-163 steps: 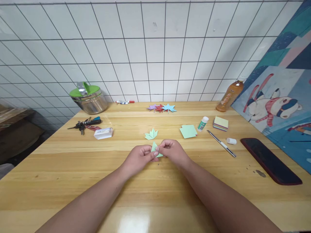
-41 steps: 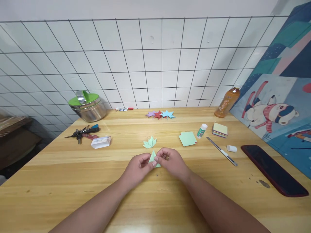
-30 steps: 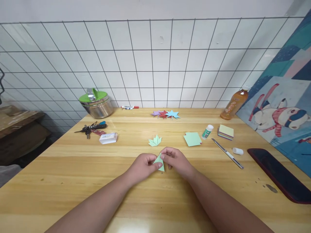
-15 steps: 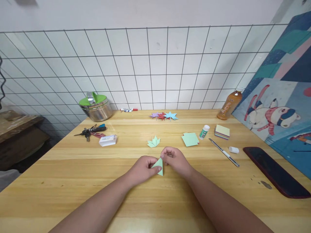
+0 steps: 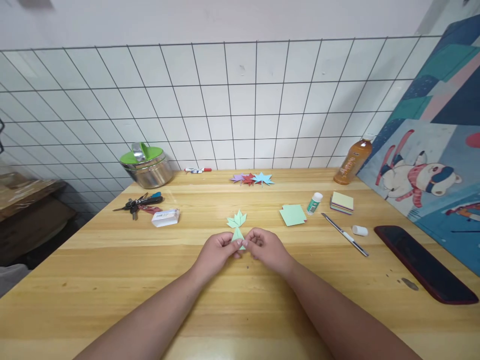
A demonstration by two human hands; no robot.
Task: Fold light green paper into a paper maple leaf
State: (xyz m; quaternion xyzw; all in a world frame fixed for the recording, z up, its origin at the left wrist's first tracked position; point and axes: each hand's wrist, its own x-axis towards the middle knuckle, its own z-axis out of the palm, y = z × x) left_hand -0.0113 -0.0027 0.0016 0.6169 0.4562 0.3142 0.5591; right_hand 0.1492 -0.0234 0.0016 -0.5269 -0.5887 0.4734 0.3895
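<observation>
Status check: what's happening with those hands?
Left hand pinching folded green paper. Right hand at its edge. Spiky green piece just beyond its tip; contact unclear.

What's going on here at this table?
Someone is holding a small folded green paper in both hands: the left hand grips it from the left, and the right hand pinches its edge. Its tip points at a green pleated piece lying just beyond; I can't tell whether they touch. Three paper stars lie farther back on the table. Off to the right are green sheets, a glue stick and a knife.
</observation>
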